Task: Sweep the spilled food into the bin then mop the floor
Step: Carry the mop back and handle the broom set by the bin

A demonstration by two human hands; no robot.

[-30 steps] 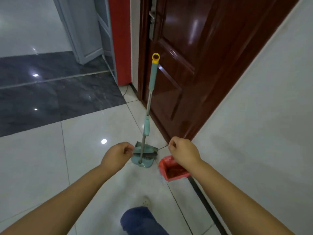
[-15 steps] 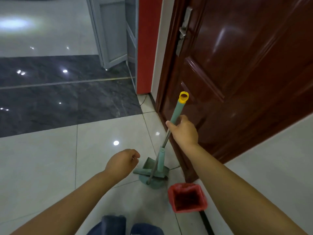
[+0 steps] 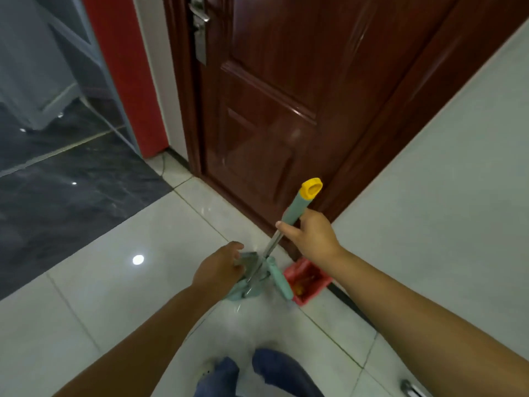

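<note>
One broom [image 3: 294,211], steel shaft, teal grip, yellow cap, leans gripped in the right hand [image 3: 312,239]. One teal dustpan [image 3: 243,294] lies under the left hand [image 3: 219,272], whose hold I cannot tell. One red bin [image 3: 317,290] stands just right of it.

Door [image 3: 286,96]: no text or sign can be read.
Yellow-capped handle [image 3: 294,209]: no brand or label can be read.
Red bin [image 3: 320,277]: no marking can be read.

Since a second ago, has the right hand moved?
Yes. The right hand rose from down beside the red bin to grip the long handle near its yellow cap.
</note>
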